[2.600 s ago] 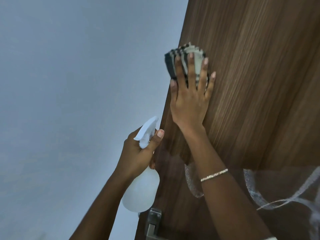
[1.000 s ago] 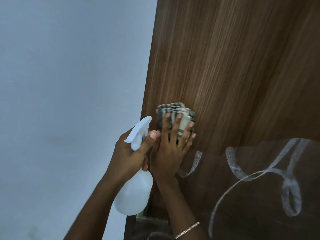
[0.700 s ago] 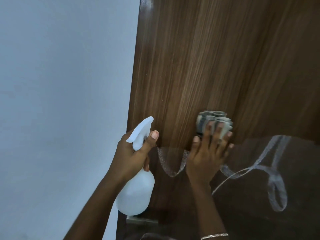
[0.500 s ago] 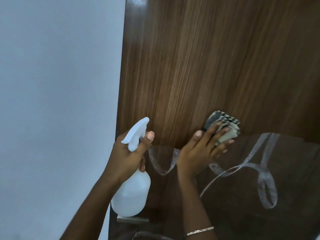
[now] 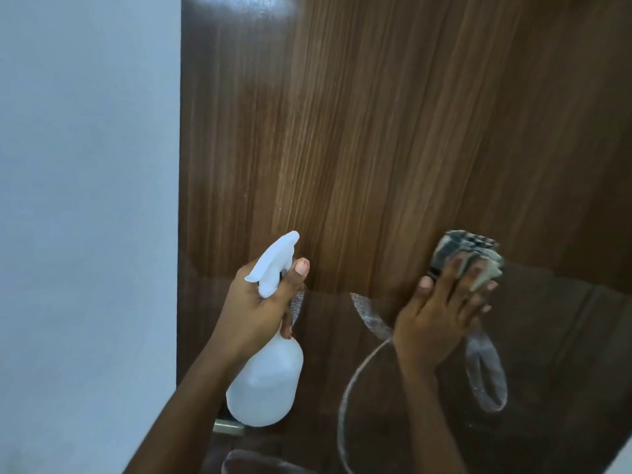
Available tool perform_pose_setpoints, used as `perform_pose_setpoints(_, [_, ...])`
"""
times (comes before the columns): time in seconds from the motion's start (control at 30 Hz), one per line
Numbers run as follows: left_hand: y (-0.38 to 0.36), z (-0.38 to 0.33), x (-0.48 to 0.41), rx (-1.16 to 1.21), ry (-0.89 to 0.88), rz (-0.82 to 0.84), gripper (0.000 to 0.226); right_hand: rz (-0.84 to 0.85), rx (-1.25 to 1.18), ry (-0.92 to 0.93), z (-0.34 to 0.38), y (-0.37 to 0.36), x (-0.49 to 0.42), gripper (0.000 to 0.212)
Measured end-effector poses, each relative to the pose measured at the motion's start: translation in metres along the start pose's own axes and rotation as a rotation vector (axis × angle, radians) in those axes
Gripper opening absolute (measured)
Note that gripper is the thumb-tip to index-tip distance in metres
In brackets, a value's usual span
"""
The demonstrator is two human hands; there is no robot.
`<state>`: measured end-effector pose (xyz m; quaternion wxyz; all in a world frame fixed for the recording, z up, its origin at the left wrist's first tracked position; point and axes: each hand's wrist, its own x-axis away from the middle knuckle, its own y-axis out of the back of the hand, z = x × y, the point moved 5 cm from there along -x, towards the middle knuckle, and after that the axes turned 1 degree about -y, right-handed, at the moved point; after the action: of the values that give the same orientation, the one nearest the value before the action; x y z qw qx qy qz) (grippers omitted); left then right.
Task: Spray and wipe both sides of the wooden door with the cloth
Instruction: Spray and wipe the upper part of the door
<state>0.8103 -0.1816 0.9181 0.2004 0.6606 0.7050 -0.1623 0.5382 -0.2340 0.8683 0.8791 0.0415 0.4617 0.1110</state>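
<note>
The brown wooden door (image 5: 376, 131) fills the middle and right of the head view. My right hand (image 5: 441, 316) presses a folded checked cloth (image 5: 465, 258) flat against the door, fingers spread over it. My left hand (image 5: 260, 309) grips the neck of a white spray bottle (image 5: 266, 381) near the door's left edge, thumb up beside the trigger head. White foamy streaks (image 5: 485, 381) loop across the darker, wet lower part of the door.
A plain pale wall (image 5: 85, 200) stands to the left of the door edge. A metal door handle plate (image 5: 227, 426) shows just below the bottle. Glare sits at the door's top.
My right hand slid the cloth down from high on the door, then rightwards along the edge of the wet area. The left hand kept hold of the bottle.
</note>
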Motion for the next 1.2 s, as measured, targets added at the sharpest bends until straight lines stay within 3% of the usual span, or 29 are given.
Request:
perform_pose_setpoints(0.1, [-0.017,-0.005,0.006,-0.026,-0.015,0.023,0.016,-0.038,-0.080,-0.147,-0.003,0.003,-0.007,0.057])
perform_pose_setpoints(0.17, [-0.027,-0.007,0.008,-0.026,-0.009,0.000,0.012,-0.027,-0.067,-0.133,0.018,-0.002,0.001,0.058])
perform_pose_setpoints(0.3, [-0.052,-0.012,0.012,-0.035,-0.040,0.010,0.027,0.088,0.001,0.259,0.057,-0.019,0.035,0.057])
perform_pose_setpoints(0.37, [-0.068,-0.016,0.014,-0.027,-0.020,0.017,0.029,0.151,0.035,0.471,0.047,-0.019,0.035,0.055])
perform_pose_setpoints(0.43, [-0.082,-0.015,0.016,-0.026,0.003,0.027,0.029,0.174,0.072,0.564,0.021,-0.010,0.021,0.053])
perform_pose_setpoints(0.5, [-0.094,-0.012,0.016,-0.027,0.007,0.029,0.029,0.158,0.095,0.488,-0.017,0.006,-0.003,0.054])
perform_pose_setpoints(0.63, [-0.117,-0.010,0.019,-0.020,0.028,0.015,0.040,0.074,0.038,0.142,-0.089,0.035,-0.054,0.056])
perform_pose_setpoints(0.77, [-0.136,-0.011,0.024,-0.021,0.047,0.011,0.047,0.016,-0.047,-0.069,-0.092,0.037,-0.061,0.056])
perform_pose_setpoints(0.83, [-0.144,-0.012,0.028,-0.019,0.049,-0.001,0.043,0.019,-0.042,-0.037,-0.067,0.029,-0.045,0.057])
perform_pose_setpoints(1.0, [-0.162,-0.012,0.033,-0.031,0.047,-0.024,0.036,0.150,0.075,0.521,-0.020,0.000,0.003,0.076])
perform_pose_setpoints(1.07, [-0.171,-0.015,0.034,-0.001,0.029,-0.019,0.030,0.198,0.096,0.631,-0.032,0.004,-0.004,0.076])
perform_pose_setpoints(1.13, [-0.181,-0.017,0.035,-0.002,0.020,-0.014,0.027,0.210,0.070,0.612,-0.057,0.020,-0.023,0.065])
perform_pose_setpoints(1.2, [-0.189,-0.015,0.036,0.000,0.053,-0.027,0.033,0.153,0.047,0.457,-0.097,0.037,-0.054,0.056])
